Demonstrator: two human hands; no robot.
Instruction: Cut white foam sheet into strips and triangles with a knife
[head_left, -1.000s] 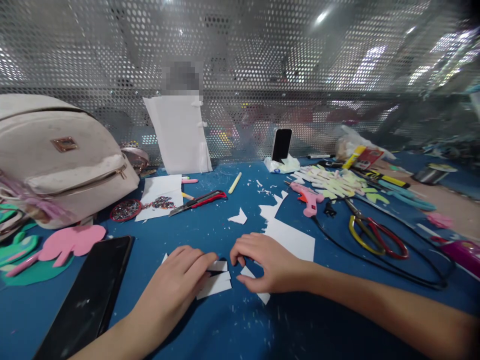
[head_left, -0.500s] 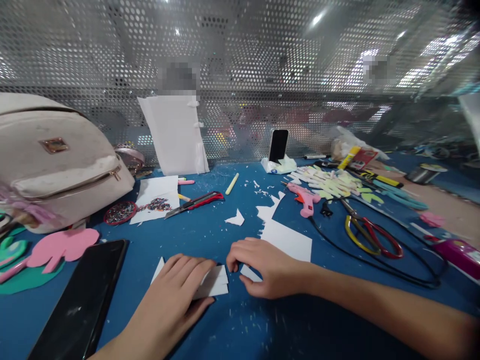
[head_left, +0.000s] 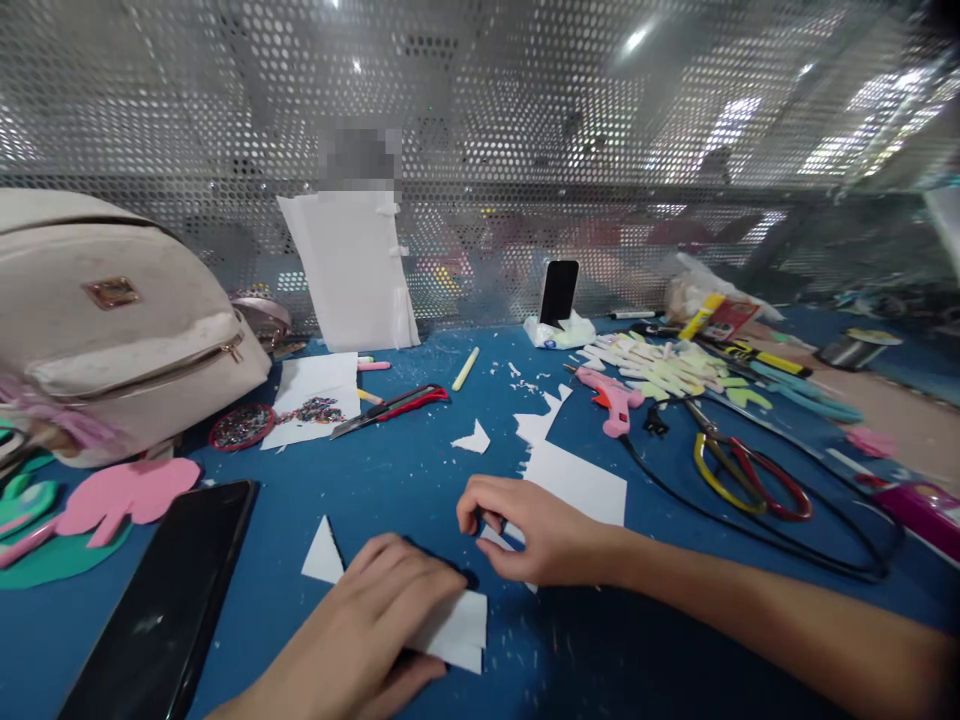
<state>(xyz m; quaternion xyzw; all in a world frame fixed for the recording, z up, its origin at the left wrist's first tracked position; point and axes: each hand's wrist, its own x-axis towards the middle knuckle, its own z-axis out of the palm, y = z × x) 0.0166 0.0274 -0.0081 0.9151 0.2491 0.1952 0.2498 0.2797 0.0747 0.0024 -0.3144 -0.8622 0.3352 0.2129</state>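
My left hand (head_left: pixel 379 610) is closed around a small stack of white paper pieces (head_left: pixel 459 625), low over the blue table; the edges stick out to the right of the fingers. My right hand (head_left: pixel 529 530) curls its fingers and thumb about a small white paper scrap (head_left: pixel 496 538), mostly hidden by the hand. Behind that hand lies a larger white sheet (head_left: pixel 581 480) with a jagged cut edge. A white paper triangle (head_left: pixel 323 553) rests just left of my left hand, and another cut scrap (head_left: pixel 472 437) lies farther back.
A black phone (head_left: pixel 161 605) and pink foam shape (head_left: pixel 131 495) lie at left, before a backpack (head_left: pixel 127 330). A red utility knife (head_left: pixel 394 408) lies mid-table. At right are a pink glue gun (head_left: pixel 615 400), its black cable, scissors (head_left: pixel 750 475) and pale cut strips (head_left: pixel 660 365).
My left hand has moved right and nearer with the paper stack, uncovering the white triangle. My right hand stays in nearly the same place, its fingers curled slightly more.
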